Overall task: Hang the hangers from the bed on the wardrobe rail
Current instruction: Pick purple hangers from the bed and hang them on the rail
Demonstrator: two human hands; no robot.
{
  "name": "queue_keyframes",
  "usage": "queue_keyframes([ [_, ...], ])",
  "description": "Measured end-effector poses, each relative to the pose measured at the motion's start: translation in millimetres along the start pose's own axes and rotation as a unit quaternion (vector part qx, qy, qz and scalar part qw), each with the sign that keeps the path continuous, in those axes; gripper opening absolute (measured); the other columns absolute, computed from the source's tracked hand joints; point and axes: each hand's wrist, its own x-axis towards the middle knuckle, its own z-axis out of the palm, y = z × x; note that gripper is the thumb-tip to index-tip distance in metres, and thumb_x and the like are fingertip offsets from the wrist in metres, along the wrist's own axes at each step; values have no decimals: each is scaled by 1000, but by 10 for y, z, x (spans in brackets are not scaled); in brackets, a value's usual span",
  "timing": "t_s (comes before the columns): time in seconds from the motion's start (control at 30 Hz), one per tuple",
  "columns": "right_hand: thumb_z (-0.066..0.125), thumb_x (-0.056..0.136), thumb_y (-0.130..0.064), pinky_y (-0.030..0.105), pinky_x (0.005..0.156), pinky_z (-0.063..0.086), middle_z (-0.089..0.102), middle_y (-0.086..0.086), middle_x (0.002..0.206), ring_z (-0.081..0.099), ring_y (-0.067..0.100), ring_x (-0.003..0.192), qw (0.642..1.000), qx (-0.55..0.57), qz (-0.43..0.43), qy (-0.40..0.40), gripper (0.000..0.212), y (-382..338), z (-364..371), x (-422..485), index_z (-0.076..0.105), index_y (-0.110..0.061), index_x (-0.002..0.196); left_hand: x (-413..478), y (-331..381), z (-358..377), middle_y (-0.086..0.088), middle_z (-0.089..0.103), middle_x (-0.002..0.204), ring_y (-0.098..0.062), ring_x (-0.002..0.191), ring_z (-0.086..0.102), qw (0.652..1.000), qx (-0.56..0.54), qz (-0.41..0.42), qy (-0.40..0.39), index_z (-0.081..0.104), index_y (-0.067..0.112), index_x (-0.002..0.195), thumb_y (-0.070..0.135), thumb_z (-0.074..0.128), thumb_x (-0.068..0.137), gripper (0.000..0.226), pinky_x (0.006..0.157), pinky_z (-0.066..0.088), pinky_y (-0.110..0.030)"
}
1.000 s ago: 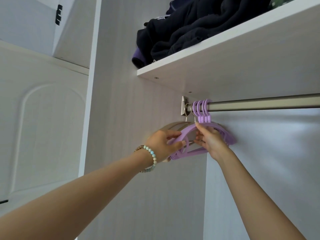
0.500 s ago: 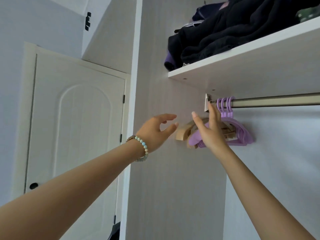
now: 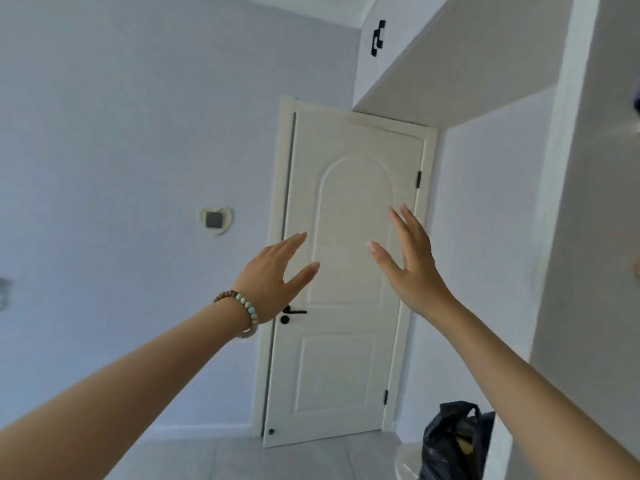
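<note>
No hangers and no wardrobe rail are in view now. My left hand (image 3: 275, 271), with a beaded bracelet on its wrist, is raised in front of a white door with straight fingers and holds nothing. My right hand (image 3: 410, 263) is raised beside it, fingers spread, also holding nothing. The white wardrobe side panel (image 3: 588, 209) shows only at the right edge.
A shut white door (image 3: 346, 271) with a black handle (image 3: 294, 311) stands straight ahead. A black plastic bag (image 3: 453, 445) sits on the floor at the lower right. A wall switch (image 3: 215, 220) is on the pale wall to the left.
My hands let go of the purple hangers on the rail and drew back open. The view swung left, away from the wardrobe, so rail and hangers left the frame.
</note>
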Motion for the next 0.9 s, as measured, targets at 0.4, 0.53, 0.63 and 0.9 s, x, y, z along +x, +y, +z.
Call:
queue_keyframes([
  [0.4,41,89,-58,40,120,5,-5,-13,158,-6,6,145,948,89,-18,-306,74,-1333,3507,-806,8,-32,150,-2512,-2746,-1056,4,24,153,-16,140,25,938,143,-314,-38,20,23,147,55,33,90,66,115,21,-34],
  [0.53,44,90,-54,40,120,6,-3,-8,159,-4,11,146,913,99,-29,-395,74,-1543,4480,-1371,9,-29,150,-3391,-3335,-1094,0,25,153,-21,140,25,890,149,-426,-72,19,21,147,54,33,91,66,115,23,-37],
  [0.63,45,90,-54,43,120,7,-1,-5,159,-1,14,147,887,91,-51,-449,75,-1616,5144,-1807,10,-25,150,-4032,-3660,-1018,-2,29,151,-23,138,29,852,142,-496,-82,20,21,146,54,35,91,66,113,27,-39],
  [0.9,47,89,-57,39,120,8,-3,-4,159,-2,14,147,799,88,-47,-593,80,-1433,6550,-3048,9,-23,151,-5405,-4273,-427,-1,31,150,-22,137,30,743,132,-648,-99,23,20,145,56,36,91,67,111,30,-38],
])
